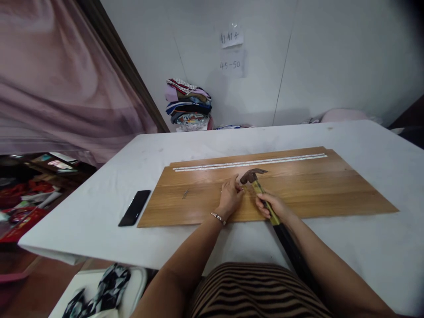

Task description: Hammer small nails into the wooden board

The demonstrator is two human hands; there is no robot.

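Note:
My right hand (272, 206) is wrapped round the yellow upper handle of a claw hammer (254, 177). Its rusty head is just above the wooden board (318, 185), with the black lower grip running back under my forearm. Beside the hammer head, my left hand (231, 194) rests low on the board, thumb and fingers pinched together. Whatever is between those fingertips is too small to make out. To the left on the board lie a few loose nails (185, 193). Two white strips with markings (248, 162) run along the board's far side.
The board lies on a white-covered table (99, 185). A black phone (135, 207) is left of the board. Folded clothes (188, 106) are stacked against the wall behind. A pink curtain (66, 79) hangs at left, and a white stool (132, 287) with patterned cloth stands below.

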